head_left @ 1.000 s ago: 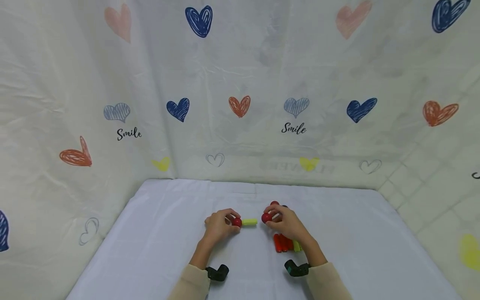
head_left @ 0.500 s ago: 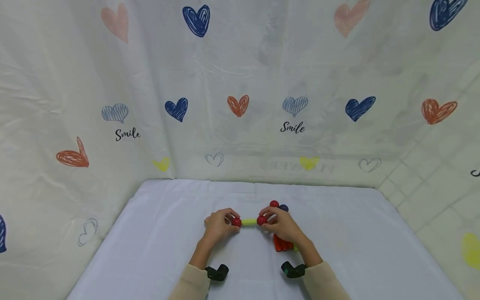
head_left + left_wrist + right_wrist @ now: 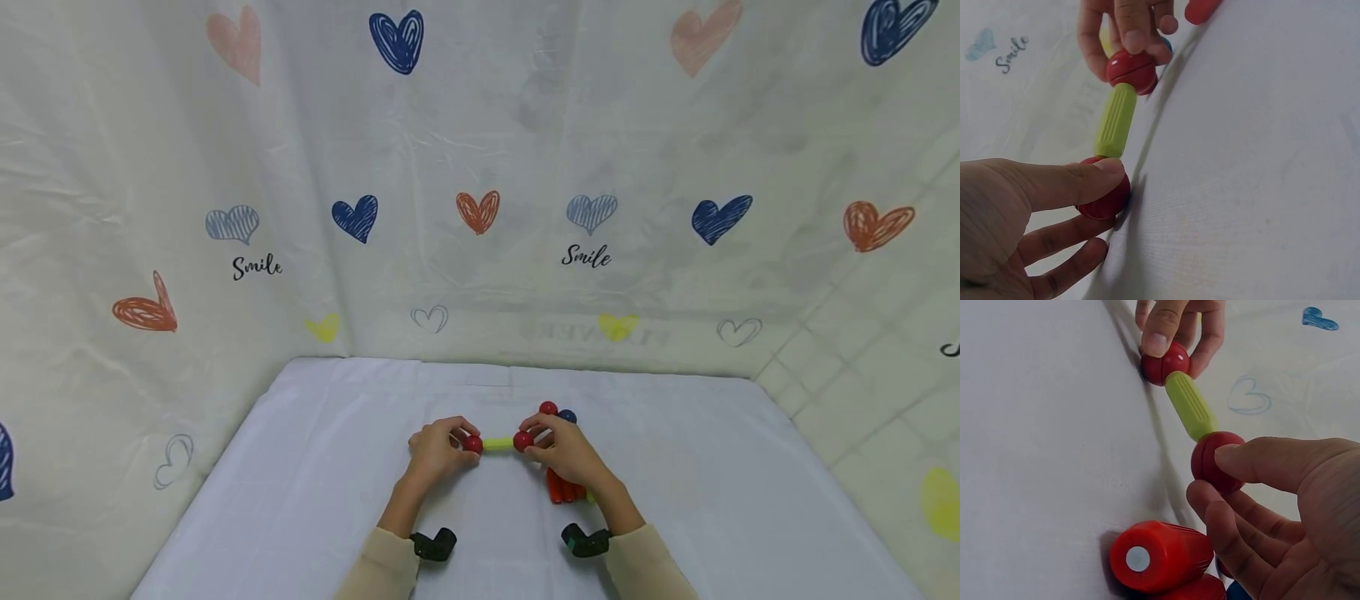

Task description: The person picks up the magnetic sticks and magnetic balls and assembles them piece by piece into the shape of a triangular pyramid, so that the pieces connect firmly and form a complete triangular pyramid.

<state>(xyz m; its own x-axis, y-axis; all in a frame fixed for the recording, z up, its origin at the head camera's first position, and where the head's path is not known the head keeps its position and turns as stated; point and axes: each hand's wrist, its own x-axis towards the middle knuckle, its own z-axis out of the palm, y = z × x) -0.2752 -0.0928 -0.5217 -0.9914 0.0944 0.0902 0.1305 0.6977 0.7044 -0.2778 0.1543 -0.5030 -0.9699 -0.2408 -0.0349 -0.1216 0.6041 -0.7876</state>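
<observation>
Toward the far edge of the surface [image 3: 502,542], the left hand [image 3: 435,450] pinches the left ball [image 3: 473,444] and the right hand [image 3: 564,450] the right ball [image 3: 523,442], each closed to ball width. The green rod [image 3: 497,444] touches both; opposed grips apparently keep it aligned.

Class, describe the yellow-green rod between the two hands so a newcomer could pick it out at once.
Over the white cloth, the left hand pinches one red ball, the right hand a second red ball. Between them runs a ribbed yellow-green rod. Unlike the red rods near the right hand, it meets a red ball at each end.
</observation>
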